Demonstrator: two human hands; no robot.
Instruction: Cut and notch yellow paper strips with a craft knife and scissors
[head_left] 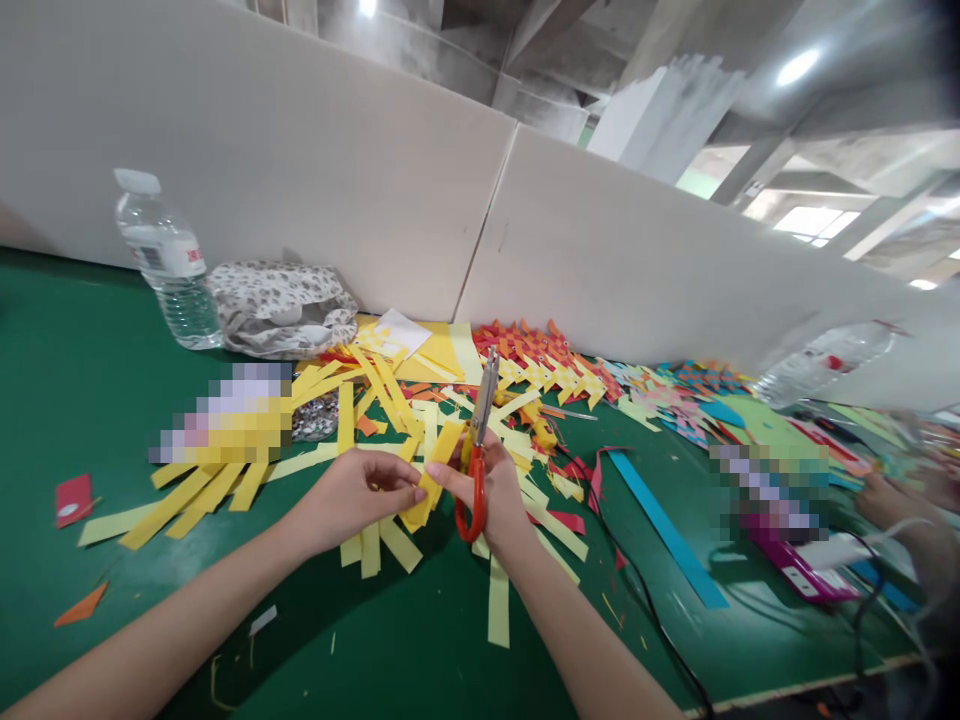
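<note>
A yellow paper strip point(444, 450) is pinched between the thumb and fingers of my left hand point(351, 497). My right hand point(501, 495) is wrapped around scissors point(487, 392) with red-orange handles, their blades pointing up and away from me. The right thumb also touches the yellow paper. Whether the blades are fully closed is hard to see. Under and around both hands lie loose pale yellow strips point(499, 600). More deep yellow strips point(199, 500) fan out to the left.
Against the white partition point(300, 150) stand a water bottle point(176, 270) and a patterned cloth bag point(281, 305). Red and yellow woven paper pieces point(540, 360) lie behind my hands. A blue strip point(667, 530) and black cable point(645, 590) are rightward. Another person's hand point(892, 500) is far right.
</note>
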